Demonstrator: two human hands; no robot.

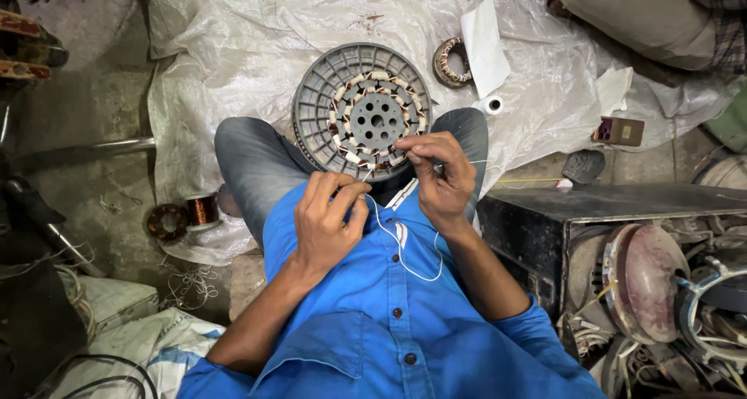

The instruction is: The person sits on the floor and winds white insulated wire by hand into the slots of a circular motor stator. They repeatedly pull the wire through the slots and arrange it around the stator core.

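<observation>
While most coils on the grey round stator (362,111), propped between the knees on the plastic sheet (233,49), are seen already wound, white cord (401,251) is pinched by the left hand (331,220) and pulled at its near rim by the right hand (440,173), so lacing appears unfinished.

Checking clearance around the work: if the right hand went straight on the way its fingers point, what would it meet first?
The right hand points up-left at the round grey motor stator resting between the knees; it would likely meet the copper windings at its near edge first, though depth is unclear.
</observation>
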